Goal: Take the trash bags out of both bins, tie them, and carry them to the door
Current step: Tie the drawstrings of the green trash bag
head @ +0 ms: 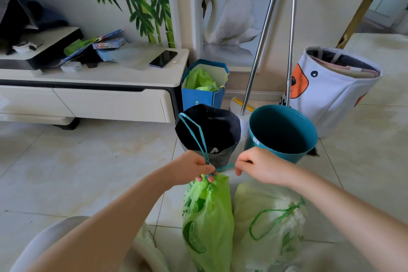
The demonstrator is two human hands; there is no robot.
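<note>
A bright green trash bag [208,216] stands on the floor, its neck gathered by a teal drawstring [225,168]. My left hand [191,166] pinches the gathered neck and one long loop of the string, which runs up to the left. My right hand [257,166] grips the other end of the string and holds it taut to the right. Beside it lies a pale green bag [267,223], its top cinched by a green drawstring. Behind stand a teal bin [281,132] with no bag in it and a bin with a black liner [209,132].
A white TV cabinet [92,90] with a phone and clutter fills the left. A blue paper bag [204,86], two mop poles [260,46] and a white fabric basket [331,86] stand along the wall. A white rounded object [50,240] sits at bottom left.
</note>
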